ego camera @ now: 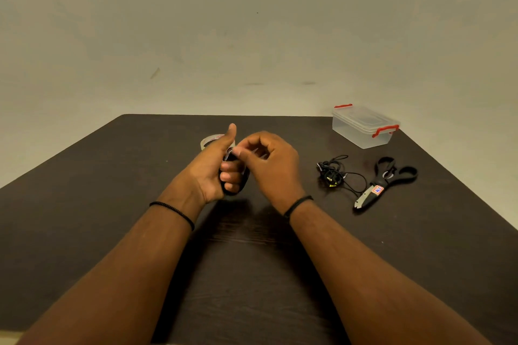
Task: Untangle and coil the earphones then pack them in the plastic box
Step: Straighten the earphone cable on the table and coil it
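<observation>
- Nearest to me, two bare forearms reach forward over the dark brown wooden table (420,246), each wrist wearing a thin black band.
- Just beyond, the left hand (215,168) stands with its thumb pointing up and its fingers curled round a black coiled bundle of earphone cable (234,173), which it grips above the table, near the middle.
- Right beside it, the right hand (269,165) has its fingertips pinched together at the top of that bundle, seemingly on something small and pale; what exactly it pinches I cannot tell.
- Partly hidden behind the left hand, a clear roll of adhesive tape (210,140) lies on the table.
- Further right, a second, loose tangle of black earphones (336,173) lies flat on the table, with a pair of black-handled scissors (384,182) just beside it on the right.
- Farthest away, at the right rear corner, the clear plastic box with red clips (364,126) stands with its lid on, well apart from both hands.
- My judgement: the step in hand is finishing or securing the coil of the first pair, and packing is not yet begun.
- Next, I would need the coil kept tight in one hand while the other frees the red clips and lifts the lid; the loose tangle is untouched and will need untangling too.
</observation>
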